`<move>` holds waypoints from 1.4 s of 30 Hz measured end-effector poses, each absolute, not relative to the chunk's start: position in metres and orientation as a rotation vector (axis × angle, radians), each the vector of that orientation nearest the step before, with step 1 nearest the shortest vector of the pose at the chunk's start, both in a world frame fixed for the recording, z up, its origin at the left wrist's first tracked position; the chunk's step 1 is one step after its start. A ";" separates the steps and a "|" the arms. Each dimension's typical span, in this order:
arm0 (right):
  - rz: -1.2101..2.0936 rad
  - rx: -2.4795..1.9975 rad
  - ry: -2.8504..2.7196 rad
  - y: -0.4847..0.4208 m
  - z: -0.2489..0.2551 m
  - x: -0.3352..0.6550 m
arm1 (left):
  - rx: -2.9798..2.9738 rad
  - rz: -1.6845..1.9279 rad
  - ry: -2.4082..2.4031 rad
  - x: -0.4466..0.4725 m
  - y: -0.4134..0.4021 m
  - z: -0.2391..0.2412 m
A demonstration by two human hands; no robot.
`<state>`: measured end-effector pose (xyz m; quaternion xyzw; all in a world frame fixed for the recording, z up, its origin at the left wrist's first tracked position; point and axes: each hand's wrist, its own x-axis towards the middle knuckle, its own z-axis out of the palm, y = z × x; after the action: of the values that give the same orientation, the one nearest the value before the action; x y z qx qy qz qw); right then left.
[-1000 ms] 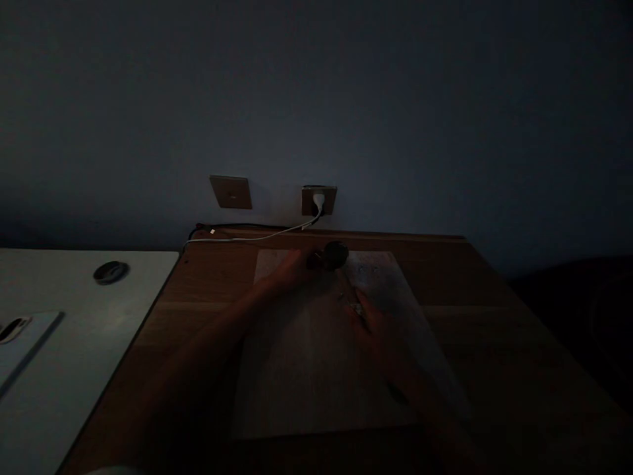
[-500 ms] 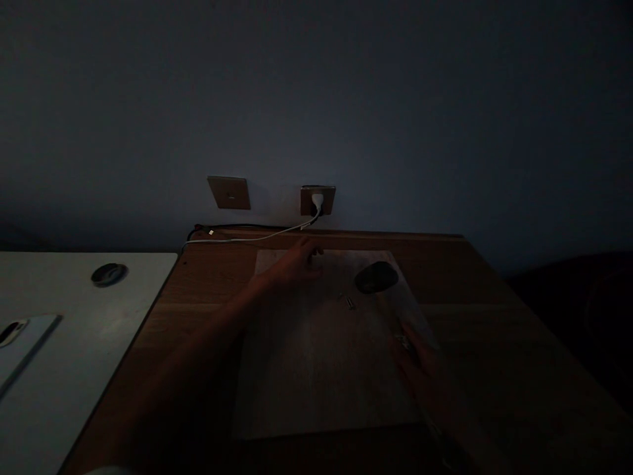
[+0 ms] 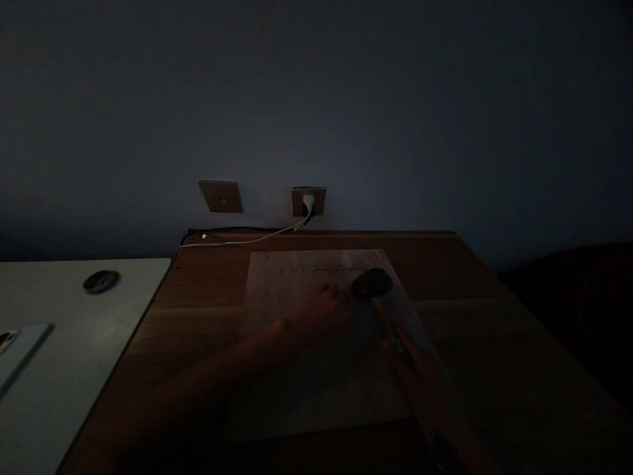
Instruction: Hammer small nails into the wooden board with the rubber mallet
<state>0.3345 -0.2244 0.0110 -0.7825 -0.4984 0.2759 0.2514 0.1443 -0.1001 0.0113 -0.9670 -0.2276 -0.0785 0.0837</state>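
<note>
My right hand (image 3: pixel 413 366) is wrapped round the handle of a mallet. The dark oval head of the mallet (image 3: pixel 372 284) rests over the upper right of a pale wooden board (image 3: pixel 316 402). My left hand (image 3: pixel 324 313) is over the board just left of that head, its fingers curled down. It covers the spot where small metal nails lay, and whether it pinches one is hidden. Along the board's far edge runs a row of small marks, with several nails (image 3: pixel 326 268) standing among them. The light is very dim.
The board lies on a brown wooden table (image 3: pixel 475 330) against a wall. Behind it are a socket (image 3: pixel 308 202) with a white plug and cable (image 3: pixel 242 242), and another wall plate (image 3: pixel 221 196). A white table (image 3: pixel 119 336) at left carries a dark round object (image 3: pixel 101 282).
My left hand has moved from the board's far edge toward me and right, over the loose nails, uncovering the far row. The mallet stays in my right hand. The view has shifted slightly.
</note>
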 end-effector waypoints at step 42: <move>0.713 -2.146 -1.318 -0.229 0.008 0.336 | -3.046 -1.040 -1.400 0.065 -0.016 -0.018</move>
<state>0.3360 -0.2289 0.0080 -0.7917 -0.4865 0.2633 0.2591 0.0652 -0.0157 -0.0176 -0.8532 -0.3921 -0.2912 -0.1831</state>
